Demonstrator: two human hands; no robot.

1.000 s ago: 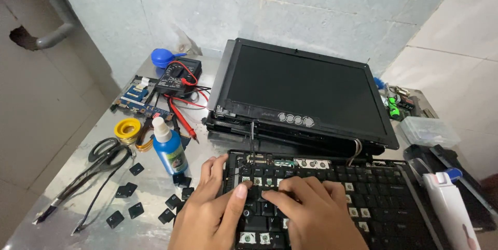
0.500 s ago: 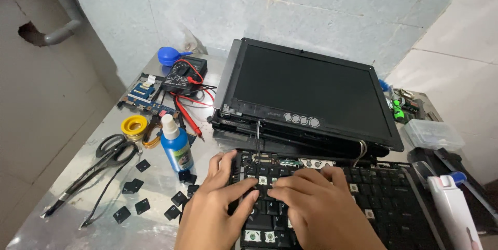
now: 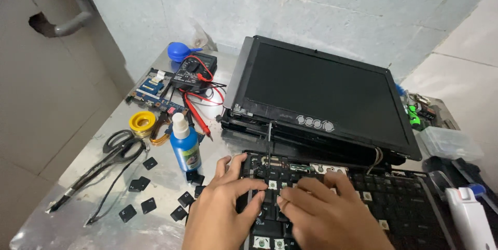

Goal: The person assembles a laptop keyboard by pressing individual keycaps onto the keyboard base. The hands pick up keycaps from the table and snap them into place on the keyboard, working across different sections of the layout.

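A black laptop keyboard (image 3: pixel 394 203) lies on the metal table (image 3: pixel 78 219) in front of a black laptop (image 3: pixel 321 94) whose dark screen faces me. Several keys are off the keyboard's left part, showing white mounts. My left hand (image 3: pixel 220 213) rests on the keyboard's left edge, thumb and forefinger pressed to it. My right hand (image 3: pixel 324 213) lies beside it, fingertips on the bare key mounts. Whether either hand pinches a key cap is hidden by the fingers.
Several loose black key caps (image 3: pixel 142 195) lie left of the hands. A blue bottle with a white cap (image 3: pixel 184 143) stands near them. Scissors (image 3: pixel 111 151), a yellow solder spool (image 3: pixel 142 122), a circuit board (image 3: pixel 153 92), a multimeter (image 3: pixel 196 71) with red leads, a blue blower (image 3: pixel 178 50). White tool (image 3: pixel 472 219) at right.
The view has shifted so everything sits lower and further right in frame. Both hands stay on the keyboard's left part, the fingers shifting slightly over the bare mounts.
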